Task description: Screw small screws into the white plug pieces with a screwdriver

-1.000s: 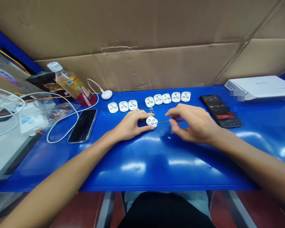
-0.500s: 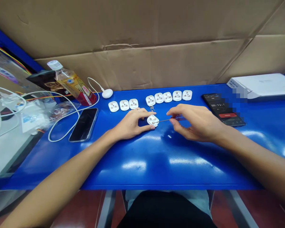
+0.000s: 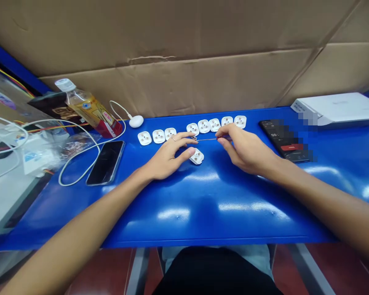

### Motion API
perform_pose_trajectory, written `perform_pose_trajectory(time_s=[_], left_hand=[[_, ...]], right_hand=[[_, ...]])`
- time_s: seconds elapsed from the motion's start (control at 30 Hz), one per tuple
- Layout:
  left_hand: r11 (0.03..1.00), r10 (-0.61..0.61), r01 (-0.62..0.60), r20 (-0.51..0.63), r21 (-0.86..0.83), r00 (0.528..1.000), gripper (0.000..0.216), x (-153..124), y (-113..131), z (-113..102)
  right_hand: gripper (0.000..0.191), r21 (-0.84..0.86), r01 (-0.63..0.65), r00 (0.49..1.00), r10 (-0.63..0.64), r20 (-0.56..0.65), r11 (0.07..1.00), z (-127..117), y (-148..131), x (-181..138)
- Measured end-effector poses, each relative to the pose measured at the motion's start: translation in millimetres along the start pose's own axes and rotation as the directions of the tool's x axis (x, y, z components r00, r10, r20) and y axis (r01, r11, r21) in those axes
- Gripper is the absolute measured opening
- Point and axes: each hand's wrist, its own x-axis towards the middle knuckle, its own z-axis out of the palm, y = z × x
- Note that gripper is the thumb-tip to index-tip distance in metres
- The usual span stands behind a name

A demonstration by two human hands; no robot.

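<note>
My right hand (image 3: 247, 149) pinches a screwdriver (image 3: 207, 139) with a thin metal shaft and a reddish handle, mostly hidden in the fingers. Its tip points left into a small pile of screws (image 3: 194, 138). My left hand (image 3: 172, 155) is open, with its fingers stretched toward that pile and the thumb apart from them. Beside the thumb lies a white plastic housing (image 3: 198, 157) with metal parts inside, partly covered by the thumb. Behind the hands stands a row of similar white housings (image 3: 203, 126), and several more white housings (image 3: 144, 138) lie to the left.
On the left are a phone (image 3: 106, 163), a drink bottle (image 3: 92, 110), a white cable (image 3: 63, 164) and a round white device (image 3: 136, 121). A second phone (image 3: 281, 141) and a white box (image 3: 335, 108) lie right. Cardboard (image 3: 172, 86) backs the blue table (image 3: 197, 213).
My left hand has let go of the white housing, its fingers now reaching to the screws. The screwdriver tip has moved up from the housing to the screw pile.
</note>
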Motion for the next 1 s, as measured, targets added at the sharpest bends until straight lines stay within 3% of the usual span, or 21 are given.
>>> perform_pose_trajectory(time_s=[0.17, 0.43, 0.53, 0.6, 0.67, 0.83, 1.0], left_hand=[[0.999, -0.038, 0.036, 0.071, 0.028, 0.997, 0.049, 1, 4, 1], [0.997, -0.069, 0.068, 0.066, 0.023, 0.995, 0.051, 3, 3, 3], [0.999, -0.051, 0.051, -0.029, 0.015, 0.998, 0.045, 4, -1, 0], [0.993, -0.105, 0.111, -0.133, 0.040, 0.986, 0.044, 5, 0, -1], [0.978, -0.185, 0.198, -0.165, 0.065, 0.969, 0.042, 5, 4, -2], [0.965, -0.261, 0.261, -0.019, 0.017, 0.965, 0.035, 5, 21, 0], [0.976, -0.215, 0.216, -0.047, 0.011, 0.975, 0.033, 14, 28, -28]], right_hand=[[0.016, 0.048, -0.016, 1.000, 0.015, 0.021, 0.999, 4, 0, -1], [0.019, 0.037, -0.017, 1.000, 0.016, 0.007, 0.999, 4, 2, -2], [0.018, 0.033, -0.010, 0.998, 0.012, -0.061, 0.999, 1, 2, -2], [0.018, 0.031, -0.015, 0.995, 0.018, -0.095, 0.999, 0, 3, -1], [0.018, 0.030, -0.024, 0.994, 0.027, -0.103, 0.999, -2, 2, -1], [0.017, 0.043, -0.019, 0.995, 0.023, -0.096, 0.999, -2, 1, -1], [0.018, 0.056, -0.023, 0.995, 0.028, -0.098, 0.998, -2, 2, -1]])
